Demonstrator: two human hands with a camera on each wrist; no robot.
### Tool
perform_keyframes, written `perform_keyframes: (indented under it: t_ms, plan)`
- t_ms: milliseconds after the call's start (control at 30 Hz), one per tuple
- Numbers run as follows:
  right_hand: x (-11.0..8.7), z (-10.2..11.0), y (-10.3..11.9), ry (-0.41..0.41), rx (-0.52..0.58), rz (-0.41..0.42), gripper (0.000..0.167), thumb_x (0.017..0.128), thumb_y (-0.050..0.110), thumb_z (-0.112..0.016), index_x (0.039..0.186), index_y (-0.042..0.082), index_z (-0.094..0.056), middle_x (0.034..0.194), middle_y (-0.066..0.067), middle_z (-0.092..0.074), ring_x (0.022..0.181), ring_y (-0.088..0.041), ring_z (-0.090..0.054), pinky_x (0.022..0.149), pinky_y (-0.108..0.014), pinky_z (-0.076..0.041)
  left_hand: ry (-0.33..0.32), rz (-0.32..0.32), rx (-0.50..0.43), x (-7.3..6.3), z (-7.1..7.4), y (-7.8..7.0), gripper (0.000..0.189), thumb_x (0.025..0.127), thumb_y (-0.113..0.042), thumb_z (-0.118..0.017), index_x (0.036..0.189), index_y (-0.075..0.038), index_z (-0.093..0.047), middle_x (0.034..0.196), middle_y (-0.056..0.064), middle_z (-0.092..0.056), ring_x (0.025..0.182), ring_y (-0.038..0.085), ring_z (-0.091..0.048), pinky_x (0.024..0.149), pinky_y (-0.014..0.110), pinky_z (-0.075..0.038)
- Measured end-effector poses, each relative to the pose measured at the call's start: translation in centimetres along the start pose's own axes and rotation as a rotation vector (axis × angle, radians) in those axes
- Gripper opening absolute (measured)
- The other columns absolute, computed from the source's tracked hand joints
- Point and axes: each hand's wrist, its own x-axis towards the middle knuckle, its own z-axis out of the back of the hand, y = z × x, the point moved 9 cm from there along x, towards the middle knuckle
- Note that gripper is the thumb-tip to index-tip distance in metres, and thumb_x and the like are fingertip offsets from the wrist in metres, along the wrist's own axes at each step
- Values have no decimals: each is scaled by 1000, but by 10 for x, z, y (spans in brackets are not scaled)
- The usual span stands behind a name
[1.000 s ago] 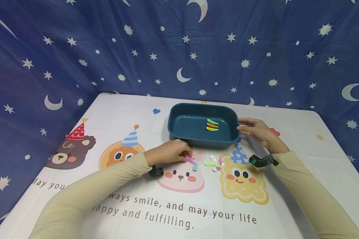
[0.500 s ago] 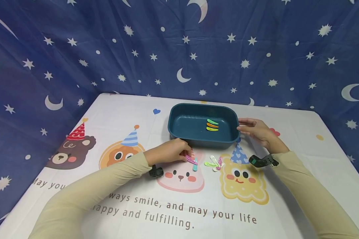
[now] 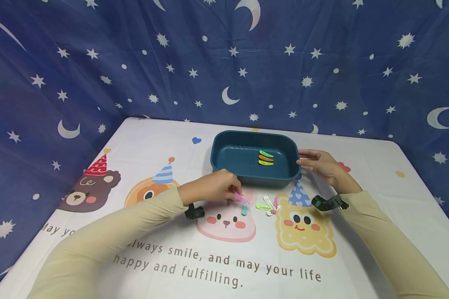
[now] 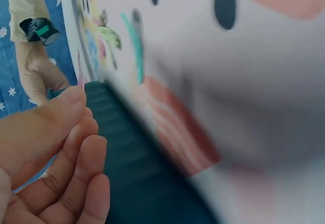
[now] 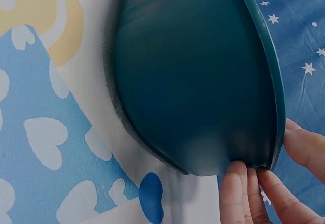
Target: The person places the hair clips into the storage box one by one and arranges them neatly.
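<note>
My left hand (image 3: 222, 187) pinches a pink hair clip (image 4: 80, 72) between thumb and forefinger, in front of the dark teal plastic box (image 3: 254, 181). Just below it in the head view, a teal hair clip (image 3: 244, 209) lies on the cloth. At the box's right end is my right hand (image 3: 323, 167); the right wrist view has its thumb (image 5: 303, 145) at the rim and its other fingers against the outer wall. Inside the box a green clip (image 3: 266, 153), an orange clip (image 3: 266, 158) and a yellow clip (image 3: 265, 162) lie in a row.
A small fanned cluster of loose hair clips, among them a light green one (image 3: 262, 207), lies between the teal clip and the printed biscuit figure. A white printed tablecloth (image 3: 194, 253) covers the table. Behind it hangs a blue star-patterned curtain (image 3: 194, 54).
My left hand has lifted slightly with the pink clip, which has turned and come away from over the teal clip. My right hand stays at the box; the head view has tilted a little.
</note>
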Motion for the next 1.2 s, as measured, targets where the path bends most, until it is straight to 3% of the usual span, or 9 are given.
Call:
perform_keyframes:
  t_ms: [167, 367, 667, 867, 1200]
  plan:
    - [1, 0, -1, 1, 10, -5, 67, 86, 7, -66, 140, -9, -29, 98, 14, -62, 89, 2, -62, 82, -15, -51, 7, 32, 6, 1, 14, -5, 10, 79, -13, -75, 88, -9, -73, 79, -1, -68, 72, 6, -58, 67, 15, -47]
    - [1, 0, -1, 1, -1, -12, 69, 86, 8, -66, 141, -9, -27, 99, 13, -60, 90, 3, -62, 82, -15, -51, -21, 11, 30, 7, 40, -12, 10, 79, -11, -74, 88, -8, -73, 80, 1, -69, 72, 8, -59, 67, 15, -48]
    - [1, 1, -1, 0, -14, -12, 69, 86, 9, -67, 141, -9, -28, 98, 15, -61, 90, 3, -62, 82, -15, -51, -71, 46, 16, 27, 75, -10, 12, 80, -16, -75, 89, -8, -74, 80, 1, -71, 72, 9, -61, 67, 18, -50]
    - [0, 0, 0, 3, 9, -8, 67, 86, 8, -67, 139, -9, -30, 97, 15, -63, 89, 3, -63, 81, -15, -51, -63, 61, -5, 46, 84, -3, 13, 79, -17, -75, 88, -8, -73, 81, 3, -71, 72, 10, -61, 67, 19, -50]
    - [-1, 0, 1, 1, 5, -10, 67, 86, 7, -66, 140, -9, -29, 97, 14, -63, 89, 3, -62, 82, -15, -51, -25, 74, -12, 82, 85, 16, 12, 80, -14, -74, 89, -6, -73, 85, 6, -72, 76, 12, -63, 70, 20, -51]
